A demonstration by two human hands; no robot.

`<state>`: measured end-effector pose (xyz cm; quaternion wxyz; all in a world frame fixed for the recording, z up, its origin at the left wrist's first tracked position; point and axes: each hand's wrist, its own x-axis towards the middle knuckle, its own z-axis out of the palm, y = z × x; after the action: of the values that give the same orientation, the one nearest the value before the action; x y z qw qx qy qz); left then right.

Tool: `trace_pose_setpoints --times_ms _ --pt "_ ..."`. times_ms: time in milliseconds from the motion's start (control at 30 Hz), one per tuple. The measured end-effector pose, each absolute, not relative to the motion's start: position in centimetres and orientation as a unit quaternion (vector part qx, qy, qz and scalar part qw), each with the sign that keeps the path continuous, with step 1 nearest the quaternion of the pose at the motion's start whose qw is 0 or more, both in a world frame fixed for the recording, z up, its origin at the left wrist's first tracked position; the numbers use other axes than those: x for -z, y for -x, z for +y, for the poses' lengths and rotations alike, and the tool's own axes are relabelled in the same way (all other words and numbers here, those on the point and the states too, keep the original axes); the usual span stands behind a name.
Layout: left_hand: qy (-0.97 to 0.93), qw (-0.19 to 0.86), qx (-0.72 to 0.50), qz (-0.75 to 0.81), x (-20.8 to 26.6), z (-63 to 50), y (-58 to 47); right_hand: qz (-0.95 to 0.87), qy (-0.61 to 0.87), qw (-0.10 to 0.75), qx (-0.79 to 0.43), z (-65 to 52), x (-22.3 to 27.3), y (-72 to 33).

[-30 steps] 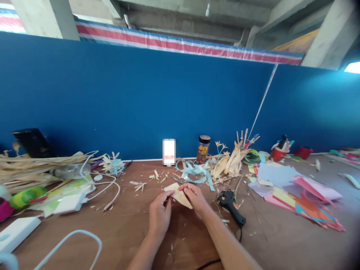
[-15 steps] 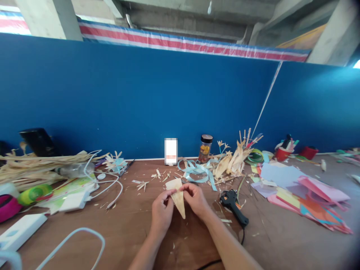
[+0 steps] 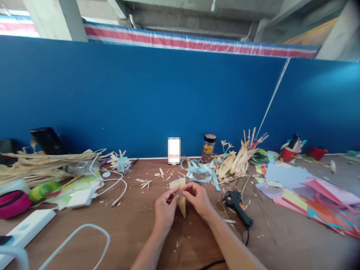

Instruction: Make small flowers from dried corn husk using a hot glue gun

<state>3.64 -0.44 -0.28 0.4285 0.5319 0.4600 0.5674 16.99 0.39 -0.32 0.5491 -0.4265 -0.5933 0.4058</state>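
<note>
A pale, pointed piece of corn husk is pinched between my two hands over the middle of the table, its narrow tip hanging down toward me. My left hand grips its left edge with thumb and fingertips. On the opposite edge, my right hand holds it the same way. Just behind the fingers a whitish flat piece shows; whether it joins the husk I cannot tell. Husk scraps lie on the table beyond my left hand. A black glue gun rests to the right of my right hand.
Light blue ribbon, a black-lidded jar and a husk bundle stand behind. Coloured paper spreads at right. A husk pile, white cables and a power strip occupy the left. A blue partition borders the table.
The husk piece has turned between my fingers and now looks narrower, folded or edge-on. Both hands still hold it. The whole view has shifted slightly.
</note>
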Motion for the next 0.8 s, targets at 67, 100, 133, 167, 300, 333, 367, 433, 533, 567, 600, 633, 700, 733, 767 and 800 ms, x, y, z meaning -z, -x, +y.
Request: trace_pose_setpoints --times_ms 67,100,133,167,300,333,367,433,533,567,600,633,700,733,767,800 --pt "-0.524 0.431 -0.569 0.463 0.5 -0.35 -3.66 -0.592 0.418 0.553 -0.411 0.36 0.24 -16.95" --pt "-0.52 0.432 -0.57 0.467 0.62 -0.32 -3.68 -0.588 0.416 0.556 -0.415 0.36 0.23 -16.95" --pt "-0.516 0.434 -0.571 0.469 0.74 -0.29 -3.7 -0.582 0.416 0.558 -0.42 0.38 0.25 -16.95" --pt "-0.511 0.435 -0.572 0.471 0.83 -0.29 -3.73 -0.576 0.418 0.56 -0.425 0.42 0.29 -16.98" --pt "-0.506 0.436 -0.578 0.468 0.83 -0.39 -3.79 -0.564 0.415 0.559 -0.443 0.6 0.59 -17.15" --pt "-0.51 0.433 -0.578 0.468 0.74 -0.44 -3.81 -0.566 0.41 0.557 -0.448 0.63 0.65 -17.18" --pt "-0.516 0.427 -0.577 0.468 0.63 -0.49 -3.84 -0.569 0.404 0.553 -0.455 0.64 0.68 -17.2" --pt "-0.527 0.413 -0.577 0.468 0.44 -0.61 -3.9 -0.57 0.398 0.549 -0.463 0.63 0.7 -17.19" --pt "-0.536 0.409 -0.578 0.461 0.34 -0.74 -4.03 -0.565 0.399 0.554 -0.463 0.62 0.72 -17.15" --pt "-0.537 0.411 -0.577 0.458 0.37 -0.78 -4.08 -0.563 0.401 0.557 -0.46 0.63 0.74 -17.15" --pt "-0.537 0.414 -0.577 0.456 0.41 -0.8 -4.12 -0.562 0.403 0.56 -0.456 0.64 0.77 -17.15" --pt "-0.535 0.416 -0.576 0.457 0.47 -0.8 -4.16 -0.56 0.406 0.562 -0.453 0.65 0.78 -17.16" --pt "-0.529 0.418 -0.575 0.463 0.63 -0.76 -4.19 -0.555 0.416 0.566 -0.446 0.64 0.78 -17.19" --pt "-0.526 0.421 -0.574 0.466 0.72 -0.71 -4.18 -0.551 0.421 0.567 -0.446 0.63 0.76 -17.2" --pt "-0.522 0.426 -0.572 0.468 0.81 -0.63 -4.16 -0.546 0.425 0.567 -0.447 0.61 0.73 -17.21" --pt "-0.517 0.433 -0.572 0.467 0.91 -0.55 -4.13 -0.54 0.428 0.568 -0.45 0.59 0.7 -17.21"
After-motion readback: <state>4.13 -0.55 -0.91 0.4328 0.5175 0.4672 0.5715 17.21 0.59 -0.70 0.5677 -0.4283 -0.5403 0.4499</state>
